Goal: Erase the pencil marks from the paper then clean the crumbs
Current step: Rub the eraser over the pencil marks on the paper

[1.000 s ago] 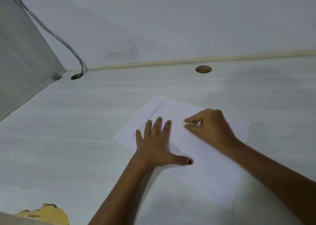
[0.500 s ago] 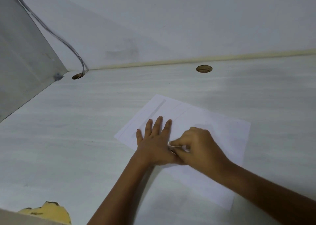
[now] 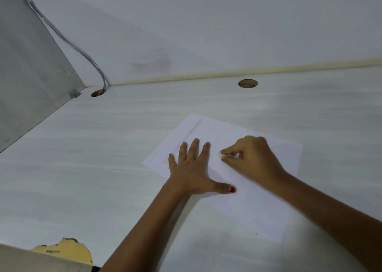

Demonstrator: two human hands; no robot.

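A white sheet of paper [image 3: 258,201] lies slanted on the pale desk [image 3: 103,158], with a faint grey band near its far left edge. My left hand [image 3: 192,168] presses flat on the sheet's left part, fingers spread and thumb out to the right. My right hand [image 3: 252,158] rests on the middle of the sheet, thumb and fingertips pinched on a small white eraser [image 3: 220,153], whose tip touches the paper just right of my left fingers. Any pencil marks or crumbs are too faint to make out.
Two round cable holes sit near the desk's back edge, one [image 3: 96,93] at the left corner with a grey cable [image 3: 82,52] running into it and one [image 3: 247,83] at the middle. A grey side panel [image 3: 26,75] stands at the left. Chipped yellow edging [image 3: 68,249] shows at the front left.
My right hand slid toward me with the eraser until it met my left thumb, then moved back away to the middle of the sheet. My left hand stayed flat in place.
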